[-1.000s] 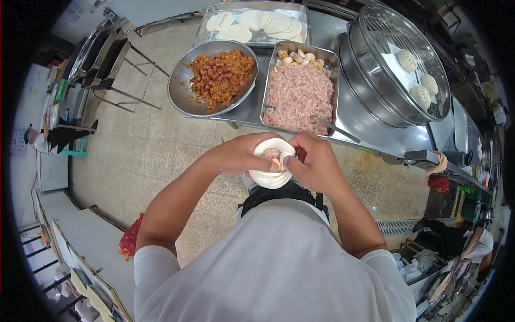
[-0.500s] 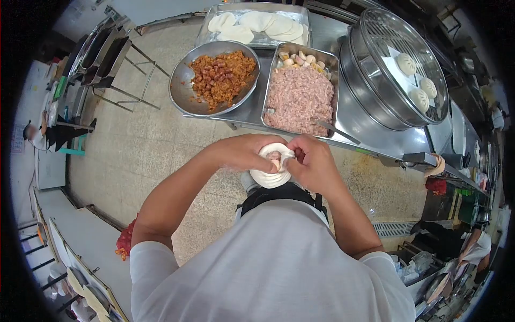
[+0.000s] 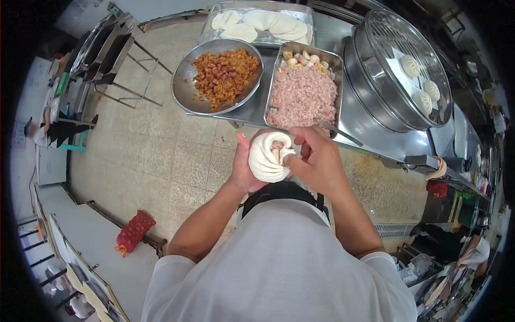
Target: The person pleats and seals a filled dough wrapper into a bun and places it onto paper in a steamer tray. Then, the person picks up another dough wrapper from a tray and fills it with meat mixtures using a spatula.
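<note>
A half-pleated dough bun (image 3: 265,161) sits in front of my waist, its top gathered into folds around an opening where pinkish filling shows. My left hand (image 3: 242,170) cups it from the left and below, thumb raised beside the rim. With thumb and fingers my right hand (image 3: 319,161) pinches the dough's right edge. Just beyond lies pink minced meat (image 3: 303,99) in a metal tray (image 3: 266,102), with pieces of egg (image 3: 304,57) at its far end and a metal utensil (image 3: 343,132) resting over the near edge.
Left of the meat tray stands a metal bowl (image 3: 182,80) of orange-brown filling (image 3: 225,75). Flat dough rounds (image 3: 263,20) lie in a tray behind. At right, a steamer (image 3: 370,80) holds 3 pleated buns (image 3: 411,66). A red net sack (image 3: 135,232) is on the floor.
My left hand has turned from gripping over the bun's rim to cradling it from the left and below, its forearm closer to my body. My right hand stays at the dough edge.
</note>
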Tool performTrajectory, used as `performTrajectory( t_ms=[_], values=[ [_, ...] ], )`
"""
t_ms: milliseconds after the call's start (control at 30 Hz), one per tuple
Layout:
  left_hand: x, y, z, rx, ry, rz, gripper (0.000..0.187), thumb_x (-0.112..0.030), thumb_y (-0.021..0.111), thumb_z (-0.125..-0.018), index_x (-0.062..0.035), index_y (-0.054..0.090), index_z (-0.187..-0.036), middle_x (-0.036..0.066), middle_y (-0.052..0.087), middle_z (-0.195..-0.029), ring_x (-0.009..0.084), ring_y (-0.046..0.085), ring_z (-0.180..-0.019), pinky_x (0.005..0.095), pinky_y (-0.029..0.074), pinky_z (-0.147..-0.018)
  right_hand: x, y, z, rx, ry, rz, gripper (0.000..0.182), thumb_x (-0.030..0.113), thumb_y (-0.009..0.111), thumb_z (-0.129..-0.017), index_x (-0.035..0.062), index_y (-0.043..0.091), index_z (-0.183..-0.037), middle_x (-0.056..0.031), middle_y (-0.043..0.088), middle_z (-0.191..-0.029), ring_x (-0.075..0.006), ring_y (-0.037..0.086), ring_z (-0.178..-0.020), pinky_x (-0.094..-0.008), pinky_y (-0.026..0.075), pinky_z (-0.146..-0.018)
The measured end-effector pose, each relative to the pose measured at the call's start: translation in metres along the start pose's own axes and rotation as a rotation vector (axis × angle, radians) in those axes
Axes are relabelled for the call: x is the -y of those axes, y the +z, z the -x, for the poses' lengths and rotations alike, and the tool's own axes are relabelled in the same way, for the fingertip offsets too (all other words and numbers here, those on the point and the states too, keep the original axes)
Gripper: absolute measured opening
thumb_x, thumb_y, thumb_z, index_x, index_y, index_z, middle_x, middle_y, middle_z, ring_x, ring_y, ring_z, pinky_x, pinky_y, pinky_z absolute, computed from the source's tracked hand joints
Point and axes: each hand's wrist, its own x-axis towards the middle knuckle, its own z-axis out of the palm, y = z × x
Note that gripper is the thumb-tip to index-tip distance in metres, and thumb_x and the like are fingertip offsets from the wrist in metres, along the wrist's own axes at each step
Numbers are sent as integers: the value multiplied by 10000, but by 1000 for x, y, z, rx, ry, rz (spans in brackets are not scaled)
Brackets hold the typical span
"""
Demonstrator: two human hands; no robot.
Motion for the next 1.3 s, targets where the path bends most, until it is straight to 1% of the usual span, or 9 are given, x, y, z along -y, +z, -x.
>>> performTrajectory(
  t_ms=[133,200,300,467,533,600,700,900,1300],
  values=[
    [-13,-6,-4,258,-104,-61,937,-848,337,-808,-90,437,-1351,118,575,-1212,292,635,-1030,498,589,-761,-4,-6,-5,171,4,-18,219,58,717,-707,6,658,-911,-71,585,-736,-182,558,-597,-316,444,-559],
    [-16,0,0,186,-112,-72,943,-852,345,-800,-99,426,-1362,117,573,-1220,287,646,-1017,480,605,-716,-11,-1,-1,165,-67,45,123,97,644,-750,-18,614,-783,-159,580,-732,-314,590,-673,-419,460,-606],
    [-15,1,2,129,-123,-96,955,-859,360,-785,-115,404,-1382,114,568,-1235,276,656,-1016,447,627,-635,-16,0,5,155,-43,60,133,104,622,-756,-25,590,-743,-183,568,-711,-342,596,-688,-430,457,-622],
    [-12,3,2,124,-98,-151,1030,-893,344,-759,-94,369,-1408,133,549,-1265,275,640,-1066,455,638,-684,-2,-7,4,101,19,90,121,101,642,-758,-16,616,-766,-161,593,-741,-321,606,-710,-410,466,-637],
    [-12,5,-1,121,-5,-218,1010,-880,388,-744,-109,378,-1398,117,550,-1266,252,653,-1038,415,634,-595,1,-6,2,12,-3,57,119,100,647,-759,-15,625,-774,-151,599,-748,-313,606,-715,-402,468,-639],
    [-16,2,-2,170,-10,-277,1043,-894,379,-739,-81,375,-1393,135,549,-1261,255,644,-1052,414,634,-645,1,-6,-2,3,-24,-31,118,76,708,-762,-4,666,-839,-86,570,-730,-161,541,-601,-301,430,-560],
    [-17,-2,-4,180,-16,-335,1090,-914,365,-727,-57,362,-1401,158,551,-1252,257,648,-1031,397,629,-641,-1,-5,-4,67,8,-47,130,103,656,-765,-22,625,-786,-142,580,-734,-306,582,-687,-381,463,-626],
    [-17,-25,0,230,-230,-31,1148,-949,331,-694,-84,320,-1449,165,562,-1238,252,689,-797,340,566,-423,-20,2,5,89,-112,-9,136,100,647,-774,-28,608,-755,-159,548,-694,-330,564,-625,-394,444,-573],
    [-3,0,0,-30,42,-347,1190,-977,320,-658,-80,337,-1440,143,568,-1224,229,681,-744,316,519,-387,-2,-8,2,86,95,-128,152,85,706,-733,-6,656,-844,-135,605,-731,-237,590,-655,-346,461,-602]
  ],
)
